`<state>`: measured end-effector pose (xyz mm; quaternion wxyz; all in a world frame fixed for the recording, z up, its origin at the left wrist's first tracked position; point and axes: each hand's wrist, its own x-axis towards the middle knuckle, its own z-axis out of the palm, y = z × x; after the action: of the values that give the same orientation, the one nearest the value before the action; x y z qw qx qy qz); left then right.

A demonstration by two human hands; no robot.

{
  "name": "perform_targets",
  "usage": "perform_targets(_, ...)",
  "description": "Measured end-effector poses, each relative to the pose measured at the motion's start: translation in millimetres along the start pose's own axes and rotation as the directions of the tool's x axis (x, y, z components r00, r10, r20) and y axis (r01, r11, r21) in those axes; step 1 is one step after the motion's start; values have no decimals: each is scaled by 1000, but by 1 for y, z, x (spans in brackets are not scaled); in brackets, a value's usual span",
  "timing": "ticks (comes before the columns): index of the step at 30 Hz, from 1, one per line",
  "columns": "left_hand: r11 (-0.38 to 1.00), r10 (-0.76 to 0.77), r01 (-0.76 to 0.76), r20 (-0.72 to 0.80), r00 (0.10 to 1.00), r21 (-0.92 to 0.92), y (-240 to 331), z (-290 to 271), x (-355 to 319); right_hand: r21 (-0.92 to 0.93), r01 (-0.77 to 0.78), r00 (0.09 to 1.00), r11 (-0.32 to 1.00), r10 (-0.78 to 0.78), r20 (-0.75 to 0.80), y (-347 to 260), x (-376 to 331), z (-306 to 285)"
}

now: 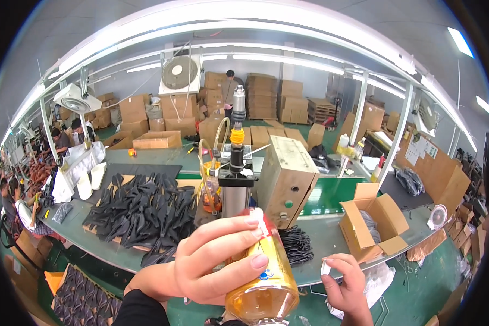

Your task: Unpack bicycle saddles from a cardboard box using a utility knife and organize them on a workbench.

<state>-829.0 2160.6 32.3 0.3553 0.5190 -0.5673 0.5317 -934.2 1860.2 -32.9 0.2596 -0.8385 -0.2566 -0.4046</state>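
Close in front of me, my left hand (pixel 220 261) is wrapped round a clear plastic bottle (pixel 263 299) of amber liquid with a yellow and red label. The bottle is tilted, its narrowing end toward the lower edge of the view, where it is cut off. Lower right, my right hand (pixel 346 288) pinches a small white bottle cap (pixel 325 267) between thumb and finger. Behind the bottle stands a bench machine with a metal cylinder (pixel 236 198) and a beige control box (pixel 287 179). A heap of black, flat shaped pieces (pixel 146 209) lies left of it.
Thin black strips (pixel 295 244) lie right of the machine, near an open cardboard box (pixel 358 233) on the green bench (pixel 320 274). More dark pieces fill a low carton (pixel 84 299) at lower left. A person (pixel 231 92) stands by stacked cartons at the back; others sit far left.
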Motion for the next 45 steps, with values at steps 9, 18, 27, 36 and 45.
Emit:
perform_targets(9,953,250,-223,-117,961,206,-9,0,48,-83,-162,984,983,155,-89,1,-34,-13)
perform_targets(18,940,329,-308,-153,932,145,-3,21,75,-86,-298,952,951,289,-103,-7,-59,-27)
perform_targets(27,928,371,-354,-222,901,115,1,49,91,-96,-451,890,887,440,-115,-7,-82,-45)
perform_targets(36,930,367,-357,-247,897,86,5,63,98,-106,-536,843,837,525,-117,-4,-94,-54)
perform_targets(45,932,362,-352,-250,898,84,1,60,93,-93,-509,861,856,504,-74,-2,-89,-48)
